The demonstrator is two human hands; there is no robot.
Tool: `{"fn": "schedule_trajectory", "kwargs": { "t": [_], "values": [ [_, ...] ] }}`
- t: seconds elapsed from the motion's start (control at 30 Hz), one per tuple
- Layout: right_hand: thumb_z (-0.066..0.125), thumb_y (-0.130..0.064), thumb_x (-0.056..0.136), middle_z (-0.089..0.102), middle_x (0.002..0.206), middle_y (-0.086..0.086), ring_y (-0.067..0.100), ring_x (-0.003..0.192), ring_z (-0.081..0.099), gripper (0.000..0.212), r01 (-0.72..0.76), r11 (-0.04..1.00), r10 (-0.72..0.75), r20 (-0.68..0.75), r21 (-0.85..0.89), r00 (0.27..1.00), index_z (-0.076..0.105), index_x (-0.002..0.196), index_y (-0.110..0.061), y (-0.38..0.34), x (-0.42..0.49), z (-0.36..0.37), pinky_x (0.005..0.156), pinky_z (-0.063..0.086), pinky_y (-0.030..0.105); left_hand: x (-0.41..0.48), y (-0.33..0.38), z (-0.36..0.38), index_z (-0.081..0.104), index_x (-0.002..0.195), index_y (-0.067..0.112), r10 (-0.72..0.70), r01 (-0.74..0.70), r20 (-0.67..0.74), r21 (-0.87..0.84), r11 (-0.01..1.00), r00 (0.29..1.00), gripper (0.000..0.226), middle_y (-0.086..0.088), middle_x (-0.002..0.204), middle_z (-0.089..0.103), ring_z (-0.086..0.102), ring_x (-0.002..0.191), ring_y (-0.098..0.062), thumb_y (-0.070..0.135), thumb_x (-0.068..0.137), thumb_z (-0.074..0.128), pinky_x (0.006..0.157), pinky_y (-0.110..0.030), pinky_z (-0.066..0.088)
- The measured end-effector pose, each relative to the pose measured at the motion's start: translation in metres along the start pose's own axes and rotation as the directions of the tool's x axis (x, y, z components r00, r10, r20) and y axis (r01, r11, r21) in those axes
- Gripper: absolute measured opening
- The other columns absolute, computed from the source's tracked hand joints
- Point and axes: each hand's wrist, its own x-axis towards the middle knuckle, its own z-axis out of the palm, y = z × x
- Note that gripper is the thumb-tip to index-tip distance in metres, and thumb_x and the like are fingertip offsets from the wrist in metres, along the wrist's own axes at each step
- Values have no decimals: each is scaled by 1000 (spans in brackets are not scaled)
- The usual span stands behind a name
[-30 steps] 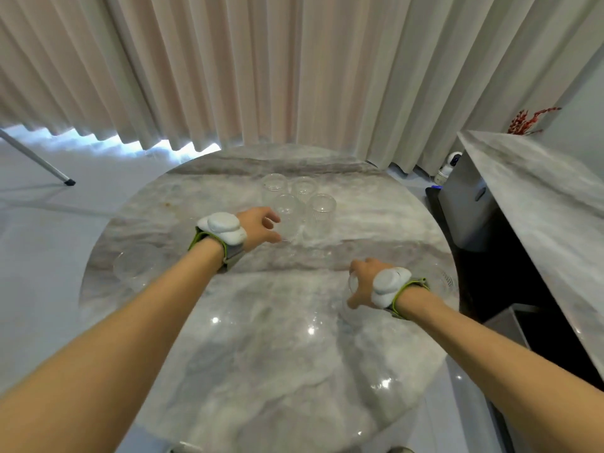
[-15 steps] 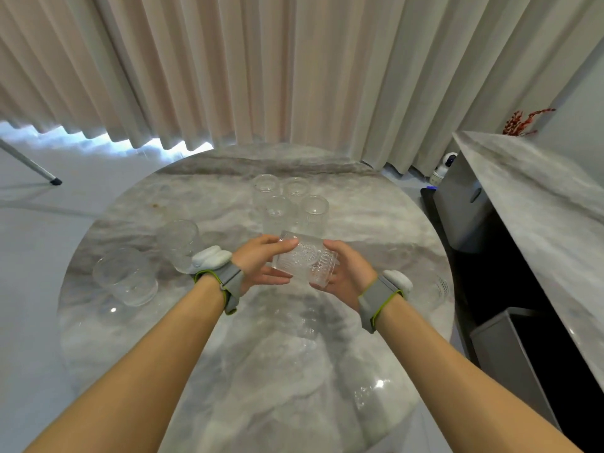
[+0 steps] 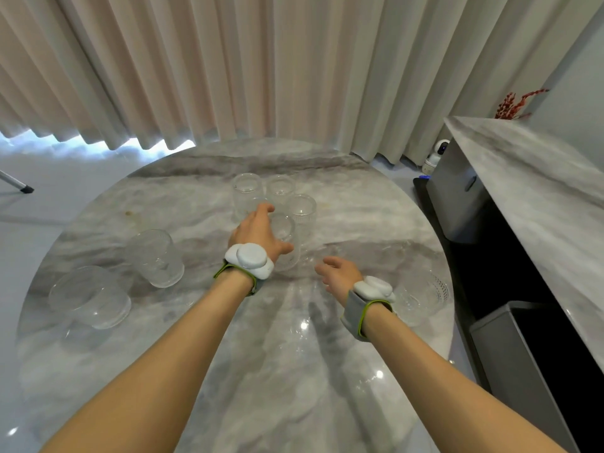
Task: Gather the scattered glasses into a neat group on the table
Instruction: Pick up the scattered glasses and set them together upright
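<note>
- Our left hand (image 3: 258, 235) sits near the centre of the round marble table (image 3: 248, 371), fingers wrapped round a tall clear glass (image 3: 286, 243), thumb on its near side.
- That held glass stands upright at the near edge of the cluster of glasses (image 3: 277, 197), which lies toward 12 o'clock from the table's centre; at least three others stand close together behind it, and a further one may be hidden by our hand.
- Our right hand (image 3: 340, 276) hovers toward 3 o'clock of the held glass, just beside it, fingers loosely spread and holding nothing.
- Both wrists carry white wrist devices (image 3: 250, 259) on grey-green straps.
- Toward 9 o'clock, well apart from the cluster, a ribbed tumbler (image 3: 157, 259) stands alone; farther out near the rim, toward 8 o'clock, rests a wide low glass dish (image 3: 90, 297).
- At 3 o'clock, by the table's edge and partly behind our right wrist, lies a patterned glass bowl (image 3: 425, 289).
- Nothing stands between the ribbed tumbler and the cluster except bare marble; our left forearm crosses the near half of the table.
- Beyond the table hang pleated beige curtains (image 3: 261, 67); to the right runs a marble counter (image 3: 529, 178), with a small white camera (image 3: 436, 155) on the floor by it.
</note>
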Motion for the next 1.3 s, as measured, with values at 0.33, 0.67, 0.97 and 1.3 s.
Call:
{"fn": "schedule_trajectory", "kwargs": {
  "t": [0.33, 0.67, 0.97, 1.3],
  "values": [
    [60, -22, 90, 57, 134, 14, 31, 121, 56, 49, 14, 995, -13, 15, -101, 1000, 50, 136, -9, 3, 12, 1, 106, 44, 44, 15, -1, 19, 43, 134, 19, -38, 36, 25, 96, 995, 999, 79, -5, 134, 58, 58, 119, -29, 34, 67, 82, 93, -38, 47],
    [63, -22, 87, 63, 107, 7, 30, 107, 64, 31, 13, 988, -8, 27, -157, 1000, 61, 117, -15, 1, 9, 1, 98, 50, 43, 19, -1, 22, 44, 135, 19, -52, 49, 36, 84, 995, 998, 79, -6, 135, 57, 56, 121, -30, 32, 67, 83, 95, -39, 48],
    [62, -18, 88, 65, 106, 11, 33, 107, 64, 23, 5, 982, 3, 44, -189, 999, 64, 110, -11, -2, 3, -2, 97, 51, 43, 23, 2, 24, 42, 136, 20, -50, 45, 47, 111, 993, 998, 80, -7, 135, 57, 56, 121, -31, 32, 68, 82, 95, -39, 47],
    [62, -21, 87, 64, 97, 7, 32, 100, 67, 1, 64, 931, -26, 109, -360, 994, 61, 86, -21, -7, -9, -5, 94, 53, 42, 17, 1, 24, 41, 137, 15, -33, 29, 43, 99, 995, 999, 81, -10, 137, 55, 55, 122, -32, 29, 70, 82, 94, -39, 48]
  ]
}}
